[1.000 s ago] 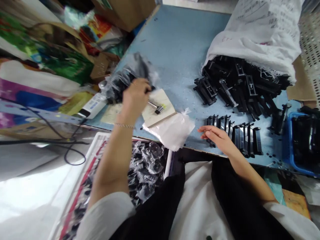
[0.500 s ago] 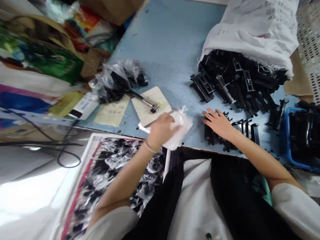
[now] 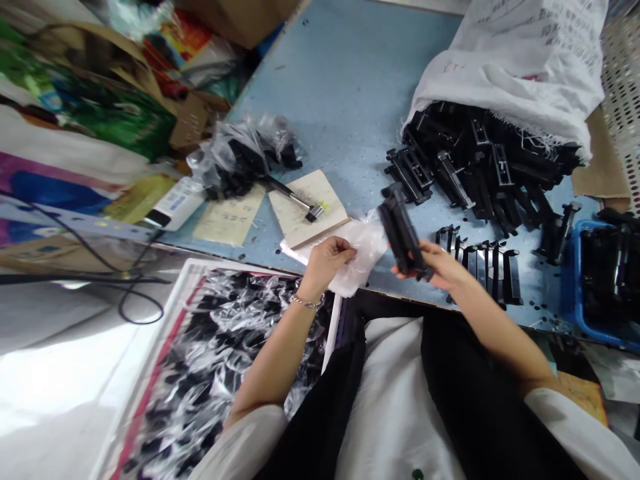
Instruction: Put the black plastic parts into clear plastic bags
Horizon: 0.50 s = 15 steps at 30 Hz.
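My right hand [image 3: 439, 263] is closed round the lower end of some long black plastic parts [image 3: 401, 230], lifted above the table edge and tilted. My left hand [image 3: 330, 261] pinches at a stack of clear plastic bags [image 3: 357, 250], thumb and fingertips together on the top bag. The bags lie partly beside a wooden board [image 3: 310, 207], on which the head of a hammer [image 3: 311, 212] rests. Right of my right hand, several more black parts [image 3: 483, 263] stand in a row on the table.
A white woven sack [image 3: 510, 80] spills a heap of black parts [image 3: 465, 160] at the back right. A blue basket [image 3: 575, 287] of black parts stands far right. Bagged parts [image 3: 245, 157] lie left on the blue table [image 3: 345, 80]; a white-rimmed box [image 3: 187, 273] below holds many more.
My right hand has picked up black parts from the row and brought them left, toward the bags. My left hand's fingers have drawn together into a pinch at the bag stack.
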Each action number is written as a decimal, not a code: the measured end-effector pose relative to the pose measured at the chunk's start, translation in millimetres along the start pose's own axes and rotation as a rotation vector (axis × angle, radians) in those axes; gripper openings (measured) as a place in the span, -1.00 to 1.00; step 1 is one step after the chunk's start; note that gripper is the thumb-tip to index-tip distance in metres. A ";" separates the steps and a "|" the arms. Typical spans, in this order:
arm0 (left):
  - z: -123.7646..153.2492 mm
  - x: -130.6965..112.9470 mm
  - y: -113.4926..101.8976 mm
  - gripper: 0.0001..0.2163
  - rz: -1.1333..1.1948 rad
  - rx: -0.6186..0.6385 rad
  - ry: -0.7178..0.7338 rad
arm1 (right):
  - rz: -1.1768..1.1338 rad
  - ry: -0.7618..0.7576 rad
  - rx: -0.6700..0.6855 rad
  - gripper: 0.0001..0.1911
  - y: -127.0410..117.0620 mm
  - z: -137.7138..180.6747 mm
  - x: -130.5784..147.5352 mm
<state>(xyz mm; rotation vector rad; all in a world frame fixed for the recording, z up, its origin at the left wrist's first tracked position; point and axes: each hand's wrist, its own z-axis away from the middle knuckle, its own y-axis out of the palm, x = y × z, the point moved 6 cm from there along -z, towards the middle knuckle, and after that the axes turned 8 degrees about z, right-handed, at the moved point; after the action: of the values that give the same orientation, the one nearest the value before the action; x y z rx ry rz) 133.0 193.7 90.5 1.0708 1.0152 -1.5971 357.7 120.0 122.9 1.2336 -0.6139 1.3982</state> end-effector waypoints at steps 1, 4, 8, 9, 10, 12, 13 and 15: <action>3.0 -0.5 1.7 -0.78 -0.021 -0.021 0.012 | -0.133 0.025 0.047 -0.57 18.5 -7.7 -12.7; 14.9 -12.2 0.7 -0.91 -0.217 -0.056 0.204 | -0.275 0.074 0.012 -0.56 46.9 -30.8 -40.8; 32.6 -31.8 -2.9 -0.71 -0.558 0.019 0.541 | -0.290 0.043 -0.225 -0.58 23.0 -29.9 -45.1; 34.5 -33.5 -3.9 -0.67 -0.600 0.027 0.572 | -0.309 0.024 -0.262 -0.58 14.4 -21.9 -41.8; 34.9 -34.2 -4.8 -0.64 -0.618 0.026 0.582 | -0.330 0.011 -0.270 -0.59 8.3 -12.1 -38.3; 33.2 -34.3 -4.1 -0.60 -0.608 0.024 0.579 | -0.367 0.036 -0.181 -0.60 8.0 8.7 -35.3; 31.8 -33.9 -2.8 -0.58 -0.594 0.024 0.575 | -0.379 0.083 -0.095 -0.61 13.7 18.2 -37.2; 30.0 -33.0 0.7 -0.52 -0.581 0.039 0.578 | -0.391 0.218 0.077 -0.62 29.9 32.3 -47.9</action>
<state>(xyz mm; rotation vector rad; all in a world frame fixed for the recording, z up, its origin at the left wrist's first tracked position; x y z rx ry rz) 134.3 173.3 130.2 1.3881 1.8145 -1.7933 332.7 65.4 97.9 1.1667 -0.1563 1.2095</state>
